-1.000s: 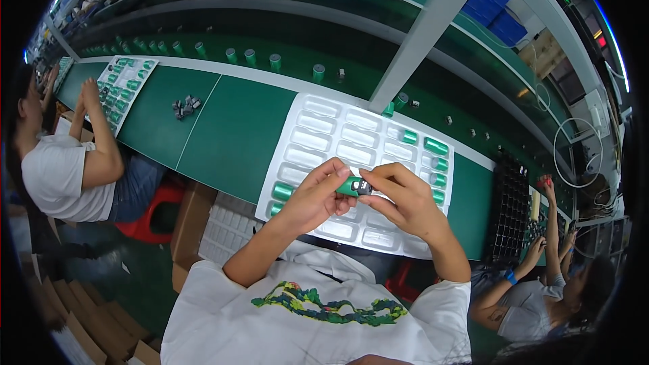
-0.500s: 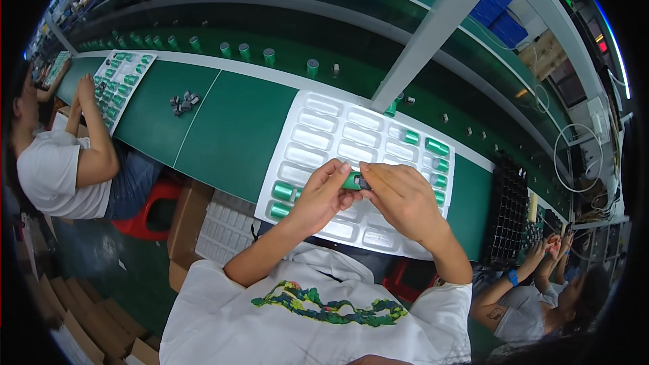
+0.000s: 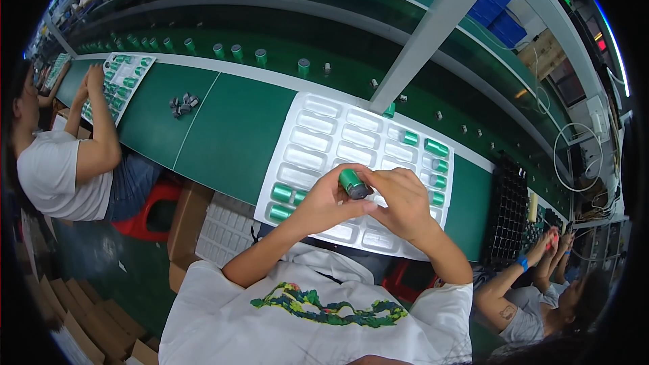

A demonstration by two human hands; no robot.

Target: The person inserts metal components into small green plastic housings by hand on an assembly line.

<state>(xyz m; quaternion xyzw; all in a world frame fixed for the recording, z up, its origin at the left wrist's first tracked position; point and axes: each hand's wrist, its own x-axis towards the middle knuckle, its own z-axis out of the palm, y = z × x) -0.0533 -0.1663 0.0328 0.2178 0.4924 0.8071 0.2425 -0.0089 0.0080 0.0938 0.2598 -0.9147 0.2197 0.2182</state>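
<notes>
Both my hands meet over the white moulded tray (image 3: 276,170), around a small green cylinder (image 3: 349,179) with a dark grey cap (image 3: 357,191) on its near end. My left hand (image 3: 319,201) is wrapped around the cylinder from the left. From the right, my right hand (image 3: 404,201) has its fingers against the cylinder and its thumb near the cap. The cylinder is tilted, capped end toward me. Other green cylinders lie in tray pockets at the left, such as this green cylinder (image 3: 281,192), and along the right side, like this other one (image 3: 436,147).
Behind the tray a conveyor belt (image 3: 270,27) carries green cylinders and small grey parts, and a grey post (image 3: 439,30) rises at its edge. Dark grey parts (image 3: 182,104) lie piled on the table to the left. A black crate (image 3: 506,213) stands right. Co-workers sit on both sides.
The cylinder has turned from lying sideways to pointing its capped end toward me, and my right fingers have shifted around it. Items on the belt have moved left.
</notes>
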